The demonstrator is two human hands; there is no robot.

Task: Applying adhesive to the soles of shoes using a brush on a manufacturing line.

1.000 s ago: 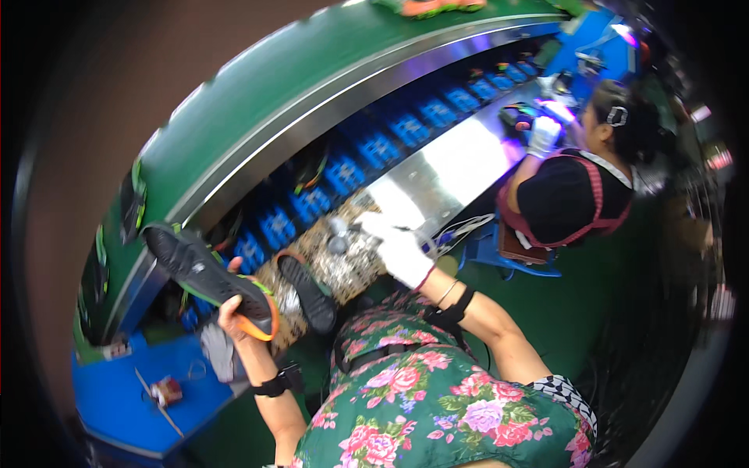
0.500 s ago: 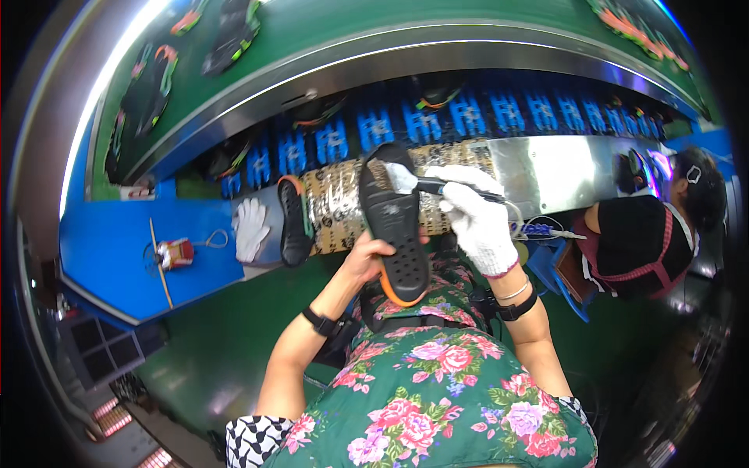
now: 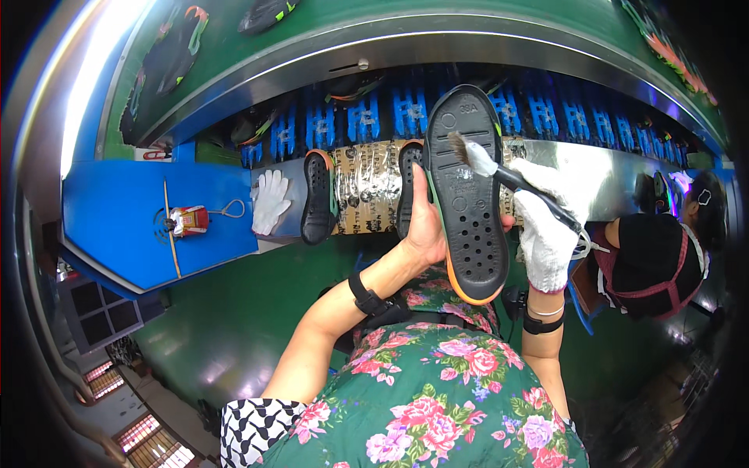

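A black shoe sole (image 3: 466, 191) with an orange heel edge and a green side stands tilted up before me, its patterned face with heel holes showing. My bare left hand (image 3: 425, 230) is closed around its left edge, thumb along the side. In a white knit glove, my right hand (image 3: 544, 222) grips a brush (image 3: 515, 179) with a dark handle. The whitish brush head overlaps the upper part of the sole; I cannot tell whether the bristles touch it. Two similar soles lie on the bench: one at left (image 3: 318, 196), another (image 3: 406, 181) partly covered by my left hand.
Brown printed wrapping (image 3: 363, 187) covers part of the metal bench. A white glove (image 3: 271, 201) lies at left, beside a blue table (image 3: 117, 234) bearing a small red object with a stick (image 3: 189, 221). Beyond runs a green conveyor (image 3: 328, 22) with shoe parts. A co-worker (image 3: 651, 261) sits at right.
Two soles now lie on the bench where one lay before. The sole in my left hand sits farther right and higher in view, and my gloved hand with the brush has shifted right too.
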